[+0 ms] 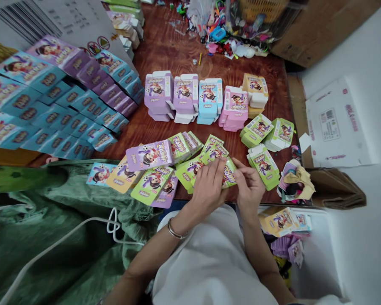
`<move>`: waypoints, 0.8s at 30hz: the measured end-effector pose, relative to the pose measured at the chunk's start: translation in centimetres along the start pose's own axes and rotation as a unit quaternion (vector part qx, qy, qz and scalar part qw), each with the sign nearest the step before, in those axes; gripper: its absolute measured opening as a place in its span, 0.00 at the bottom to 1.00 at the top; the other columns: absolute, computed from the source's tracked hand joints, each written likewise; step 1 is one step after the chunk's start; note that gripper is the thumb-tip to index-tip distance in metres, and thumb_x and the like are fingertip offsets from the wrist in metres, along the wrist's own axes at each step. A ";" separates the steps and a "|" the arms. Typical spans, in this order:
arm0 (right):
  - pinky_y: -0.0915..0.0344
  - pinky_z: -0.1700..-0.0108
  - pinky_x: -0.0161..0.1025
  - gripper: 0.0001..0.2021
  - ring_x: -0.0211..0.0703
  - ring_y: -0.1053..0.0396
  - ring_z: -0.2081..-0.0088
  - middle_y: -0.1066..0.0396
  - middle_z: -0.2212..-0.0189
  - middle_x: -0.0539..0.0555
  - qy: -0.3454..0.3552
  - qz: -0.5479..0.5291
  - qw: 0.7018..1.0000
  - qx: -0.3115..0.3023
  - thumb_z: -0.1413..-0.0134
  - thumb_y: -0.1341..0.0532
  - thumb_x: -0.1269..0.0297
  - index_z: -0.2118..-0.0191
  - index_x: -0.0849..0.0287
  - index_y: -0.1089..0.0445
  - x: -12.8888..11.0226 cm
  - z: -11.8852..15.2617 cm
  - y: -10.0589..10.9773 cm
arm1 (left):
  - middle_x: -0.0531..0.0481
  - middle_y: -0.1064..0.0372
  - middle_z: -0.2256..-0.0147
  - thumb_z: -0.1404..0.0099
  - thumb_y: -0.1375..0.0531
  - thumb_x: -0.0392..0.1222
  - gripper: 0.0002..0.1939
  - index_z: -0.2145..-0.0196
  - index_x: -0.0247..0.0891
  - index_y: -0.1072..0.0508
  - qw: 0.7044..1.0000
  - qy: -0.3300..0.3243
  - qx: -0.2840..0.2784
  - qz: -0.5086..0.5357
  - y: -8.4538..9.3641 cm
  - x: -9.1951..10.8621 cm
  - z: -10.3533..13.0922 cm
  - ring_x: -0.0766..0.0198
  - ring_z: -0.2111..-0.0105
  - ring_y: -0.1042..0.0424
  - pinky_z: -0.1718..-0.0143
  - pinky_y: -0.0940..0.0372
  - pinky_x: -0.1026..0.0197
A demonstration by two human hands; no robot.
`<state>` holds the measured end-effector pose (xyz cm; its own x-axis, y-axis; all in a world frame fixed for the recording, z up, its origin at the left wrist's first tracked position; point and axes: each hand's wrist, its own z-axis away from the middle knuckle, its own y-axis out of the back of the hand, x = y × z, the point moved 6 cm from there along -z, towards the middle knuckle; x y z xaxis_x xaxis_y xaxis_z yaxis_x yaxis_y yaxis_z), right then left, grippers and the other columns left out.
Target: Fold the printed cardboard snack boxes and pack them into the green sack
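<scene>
Near the table's front edge, a green card box (229, 173) is held between my two hands. My left hand (209, 182), with a silver bangle at its wrist, is closed on the box's left side. The fingers of my right hand (249, 186) pinch its right side. Green flat boxes (192, 169) lie just left of my left hand, partly under it. Further left are a purple flat box (150, 156), an orange one (122, 176) and a blue one (99, 173). A green box stack (264, 167) stands right of my right hand.
Stacks of purple (158, 91), blue (210, 96) and pink boxes (235, 106) stand behind. Many blue boxes (51, 114) are piled at left. Small toys (222, 38) lie at the back, a cloth bundle (296, 182) at right, and a white bin (320, 254) below.
</scene>
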<state>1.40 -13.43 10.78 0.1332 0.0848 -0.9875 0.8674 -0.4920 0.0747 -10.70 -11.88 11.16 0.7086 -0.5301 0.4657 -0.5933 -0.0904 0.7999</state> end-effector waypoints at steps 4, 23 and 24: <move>0.27 0.54 0.41 0.11 0.41 0.23 0.62 0.20 0.63 0.52 -0.064 -0.007 0.996 0.069 0.49 0.33 0.60 0.59 0.58 0.22 1.8 -0.3 0.8 | 0.32 0.34 0.46 0.37 0.46 0.40 0.30 0.39 0.26 0.42 0.999 -0.025 -0.013 -0.015 0.4 0.4 0.0 0.49 0.47 0.34 0.49 0.41 0.52; 0.41 0.41 0.59 0.29 0.59 0.37 0.41 0.35 0.43 0.69 0.147 0.472 0.869 -0.018 0.46 0.40 0.47 0.45 0.63 0.33 3.6 -5.7 9.5 | 0.34 0.39 0.42 0.39 0.42 0.32 0.23 0.46 0.42 0.34 0.994 -0.068 0.006 -0.089 3.0 -3.3 0.2 0.46 0.43 0.38 0.49 0.39 0.47; 0.42 0.41 0.62 0.37 0.63 0.40 0.40 0.38 0.42 0.73 0.110 0.535 0.837 -0.043 0.48 0.39 0.43 0.40 0.65 0.39 5.3 -6.4 11.0 | 0.34 0.39 0.43 0.39 0.42 0.31 0.21 0.48 0.41 0.33 0.994 -0.071 0.005 -0.079 3.0 -3.9 0.4 0.47 0.44 0.37 0.49 0.38 0.47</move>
<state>14.71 -12.84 7.25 0.9320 -0.2031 -0.3002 0.2251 -0.3247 0.9186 -15.34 -10.42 11.58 0.7335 -0.6213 0.2755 -0.4827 -0.1909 0.8547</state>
